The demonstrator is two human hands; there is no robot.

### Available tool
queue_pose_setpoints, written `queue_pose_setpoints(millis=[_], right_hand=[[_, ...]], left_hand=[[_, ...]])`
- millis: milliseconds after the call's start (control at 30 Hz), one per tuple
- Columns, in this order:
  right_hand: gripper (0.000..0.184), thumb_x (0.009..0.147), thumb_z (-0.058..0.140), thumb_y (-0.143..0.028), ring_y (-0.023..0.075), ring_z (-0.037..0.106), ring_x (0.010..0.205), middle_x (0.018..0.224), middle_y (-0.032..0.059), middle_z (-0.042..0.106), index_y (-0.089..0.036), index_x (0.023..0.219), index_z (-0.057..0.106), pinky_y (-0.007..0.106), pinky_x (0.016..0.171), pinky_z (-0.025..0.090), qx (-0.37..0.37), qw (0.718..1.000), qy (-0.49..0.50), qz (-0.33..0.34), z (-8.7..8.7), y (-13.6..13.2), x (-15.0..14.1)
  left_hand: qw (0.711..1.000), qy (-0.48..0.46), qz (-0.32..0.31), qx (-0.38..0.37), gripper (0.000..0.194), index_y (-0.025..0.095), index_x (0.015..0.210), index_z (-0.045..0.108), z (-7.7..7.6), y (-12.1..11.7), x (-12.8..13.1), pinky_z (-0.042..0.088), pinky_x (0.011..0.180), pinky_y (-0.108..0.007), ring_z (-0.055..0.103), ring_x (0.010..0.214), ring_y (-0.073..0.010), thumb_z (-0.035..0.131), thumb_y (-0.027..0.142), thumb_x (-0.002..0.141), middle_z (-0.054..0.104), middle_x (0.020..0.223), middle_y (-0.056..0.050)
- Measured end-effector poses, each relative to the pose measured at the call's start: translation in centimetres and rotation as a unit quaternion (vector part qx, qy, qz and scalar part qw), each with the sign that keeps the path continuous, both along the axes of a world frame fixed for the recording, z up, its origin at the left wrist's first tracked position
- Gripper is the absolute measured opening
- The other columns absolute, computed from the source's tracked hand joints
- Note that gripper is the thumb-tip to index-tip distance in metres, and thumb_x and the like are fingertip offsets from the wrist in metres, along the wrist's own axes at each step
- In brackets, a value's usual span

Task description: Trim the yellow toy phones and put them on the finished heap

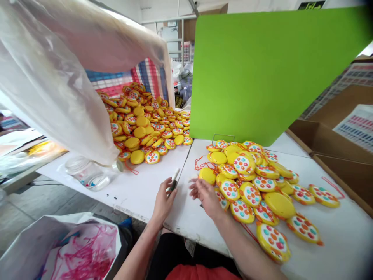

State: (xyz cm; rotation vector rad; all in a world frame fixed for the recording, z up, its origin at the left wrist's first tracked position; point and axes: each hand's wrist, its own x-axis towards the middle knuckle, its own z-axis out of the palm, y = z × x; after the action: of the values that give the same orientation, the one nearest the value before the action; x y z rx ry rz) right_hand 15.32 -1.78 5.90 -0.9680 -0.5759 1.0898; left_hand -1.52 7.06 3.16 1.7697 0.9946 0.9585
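Observation:
My left hand point(164, 196) is closed around a slim, pen-like tool point(174, 182) with a white end and a black grip, near the seam of the white table. My right hand point(204, 193) is held over the table to the right of it, fingers apart and slightly bent, with nothing visible in them. Beside my right hand lies a heap of yellow, oval, animal-shaped toys point(251, 193) with coloured dots on white panels; some lie plain yellow back up. The nearest toy to its fingers is a plain yellow back point(207, 175). Red cords point(201, 165) trail from some toys.
A larger pile of the same toys point(142, 122) spills from a checked bag with white plastic lining point(72, 77). A clear jar point(87, 173) lies at left. A green board point(250, 74) stands behind; cardboard boxes point(335, 140) are right. A sack of pink cords point(84, 249) sits below.

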Motion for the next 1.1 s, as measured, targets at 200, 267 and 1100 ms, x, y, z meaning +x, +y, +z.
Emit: queue_pose_setpoints(millis=[200, 267, 1100], right_hand=[[0.041, 0.083, 0.061, -0.056, 0.0113, 0.057, 0.053, 0.076, 0.0039, 0.066, -0.017, 0.094, 0.068, 0.023, 0.047, 0.040, -0.019, 0.989, -0.101, 0.109, -2.8, 0.2, -4.5], [0.044, 0.081, 0.061, -0.059, 0.0108, 0.056, 0.052, 0.074, 0.0036, 0.066, -0.017, 0.092, 0.068, 0.023, 0.047, 0.040, -0.028, 0.983, -0.123, 0.132, -3.4, 0.1, -4.5], [0.060, 0.081, 0.068, -0.050, 0.0258, 0.051, 0.123, 0.139, 0.0097, 0.052, -0.026, 0.133, 0.051, 0.043, 0.093, 0.049, 0.032, 0.987, -0.009, 0.157, -4.5, 0.3, -3.2]], left_hand=[[0.966, 0.186, 0.113, 0.142, 0.054, 0.014, 0.131, 0.043, 0.3, 11.0, -0.6, 0.036, 0.108, -0.049, 0.040, 0.132, -0.0321, 0.059, 0.024, 0.081, 0.041, 0.137, -0.020], [0.949, 0.248, 0.142, 0.132, 0.057, 0.012, 0.132, 0.042, 0.6, 13.9, -0.1, 0.033, 0.109, -0.050, 0.034, 0.136, -0.0347, 0.061, 0.026, 0.080, 0.035, 0.143, -0.022], [0.987, -0.012, 0.098, 0.123, 0.019, 0.022, 0.077, 0.047, 0.6, -1.0, 0.5, 0.044, 0.094, -0.041, 0.056, 0.113, -0.0252, 0.065, 0.027, 0.075, 0.063, 0.111, -0.010]])
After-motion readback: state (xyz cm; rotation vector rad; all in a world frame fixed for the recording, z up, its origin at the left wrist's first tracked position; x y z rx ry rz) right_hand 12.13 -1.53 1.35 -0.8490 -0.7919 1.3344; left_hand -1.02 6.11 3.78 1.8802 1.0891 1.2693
